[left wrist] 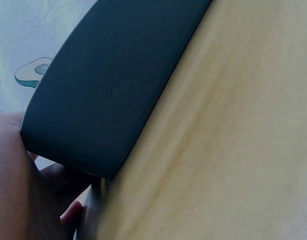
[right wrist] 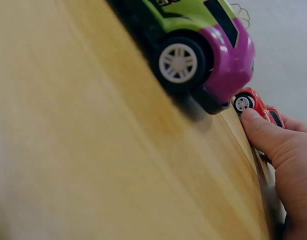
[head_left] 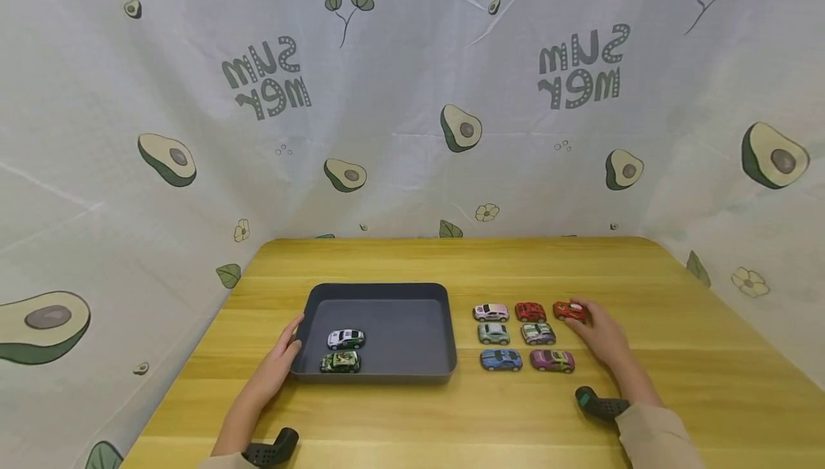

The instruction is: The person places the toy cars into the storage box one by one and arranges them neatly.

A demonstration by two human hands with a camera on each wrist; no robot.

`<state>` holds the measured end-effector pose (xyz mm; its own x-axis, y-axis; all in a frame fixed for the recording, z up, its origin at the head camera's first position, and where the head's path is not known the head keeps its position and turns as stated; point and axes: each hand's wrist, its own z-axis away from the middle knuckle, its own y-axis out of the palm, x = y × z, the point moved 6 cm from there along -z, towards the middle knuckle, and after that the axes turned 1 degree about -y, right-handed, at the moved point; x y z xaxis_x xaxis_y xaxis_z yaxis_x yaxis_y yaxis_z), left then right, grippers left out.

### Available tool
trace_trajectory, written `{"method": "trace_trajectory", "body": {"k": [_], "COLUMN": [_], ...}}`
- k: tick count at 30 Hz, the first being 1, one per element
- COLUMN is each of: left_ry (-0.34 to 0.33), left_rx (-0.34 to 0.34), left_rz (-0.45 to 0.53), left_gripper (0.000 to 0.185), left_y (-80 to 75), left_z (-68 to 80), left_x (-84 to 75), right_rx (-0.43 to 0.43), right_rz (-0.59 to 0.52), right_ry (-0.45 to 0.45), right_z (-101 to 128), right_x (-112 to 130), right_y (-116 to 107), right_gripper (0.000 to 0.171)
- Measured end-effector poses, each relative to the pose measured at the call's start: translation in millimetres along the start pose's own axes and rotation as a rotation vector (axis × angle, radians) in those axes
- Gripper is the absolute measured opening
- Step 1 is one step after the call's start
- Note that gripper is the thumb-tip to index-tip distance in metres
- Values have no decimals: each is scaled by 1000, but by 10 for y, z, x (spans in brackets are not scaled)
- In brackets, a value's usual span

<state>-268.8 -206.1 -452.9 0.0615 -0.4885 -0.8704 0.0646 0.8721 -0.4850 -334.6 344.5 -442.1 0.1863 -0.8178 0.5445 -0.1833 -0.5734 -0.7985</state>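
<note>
A printed cloth (head_left: 412, 97) with avocados hangs behind and beside my wooden table (head_left: 677, 354). On the table, left of centre, lies a dark tray (head_left: 399, 326); inside it, near its front left corner, stand a white car (head_left: 346, 339) and, just in front of it, a green car (head_left: 340, 362). My left hand (head_left: 281, 356) rests against the tray's left wall, thumb over the rim and the other fingers (left wrist: 73, 212) curled at the outer side, so it grips the tray. Right of the tray, seven small cars stand in rows, among them a blue car (head_left: 500, 359) and a purple car (head_left: 552, 360) in the front row. My right hand (head_left: 602, 333) lies at the far right of the back row, its fingertips (right wrist: 258, 131) pinching the red car (head_left: 569, 311) there, which sits on the table.
</note>
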Motion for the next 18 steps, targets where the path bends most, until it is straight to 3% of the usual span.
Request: {"method": "trace_trajectory", "body": {"k": [11, 18], "left_ry": [-14, -15], "left_rx": [-1, 2], "left_rz": [-12, -7], "left_gripper": [50, 50], "left_y": [-12, -14], "left_z": [-14, -7], "left_x": [-6, 3], "right_rx": [-40, -50], "right_rz": [-9, -65], "right_ry": [11, 84], "right_z": [-19, 13], "right_x": [-29, -74], "right_y": [-4, -1], "right_gripper": [48, 52]}}
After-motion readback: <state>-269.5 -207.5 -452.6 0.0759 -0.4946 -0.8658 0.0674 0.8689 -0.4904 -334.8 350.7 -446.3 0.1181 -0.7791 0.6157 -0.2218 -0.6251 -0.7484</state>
